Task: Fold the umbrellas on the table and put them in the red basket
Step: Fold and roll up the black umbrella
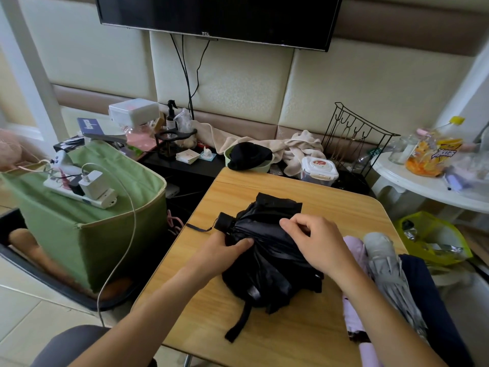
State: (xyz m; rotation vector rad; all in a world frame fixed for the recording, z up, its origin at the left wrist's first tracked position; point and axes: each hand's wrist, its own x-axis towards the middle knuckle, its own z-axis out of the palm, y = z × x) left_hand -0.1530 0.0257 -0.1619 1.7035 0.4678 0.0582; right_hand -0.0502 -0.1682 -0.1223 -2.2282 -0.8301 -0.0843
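**Item: black umbrella, collapsed, canopy loose**

Location: your black umbrella (267, 250) lies on the wooden table (330, 205), handle end pointing away and to your left, wrist cord trailing off it. Its closing strap (238, 324) hangs toward the near edge.

Hold: your left hand (225, 254) pinches the fabric just below the handle; your right hand (315, 242) has its fingers curled into the folds further along, gripping the cloth.

Handling: likely light. The canopy looks thin, glossy and probably slippery, soft between stiff ribs. Folds will slide unless you pin them. The ribs are the fragile part; avoid bending them sideways.

Where to take hold: keep one hand around the rib bundle near the handle as an anchor, smooth and wrap the panels with the other, then reach for the strap.

Also present: a grey umbrella (389, 268) and a pink umbrella (353, 295), side by side at your right. No red basket is in view.
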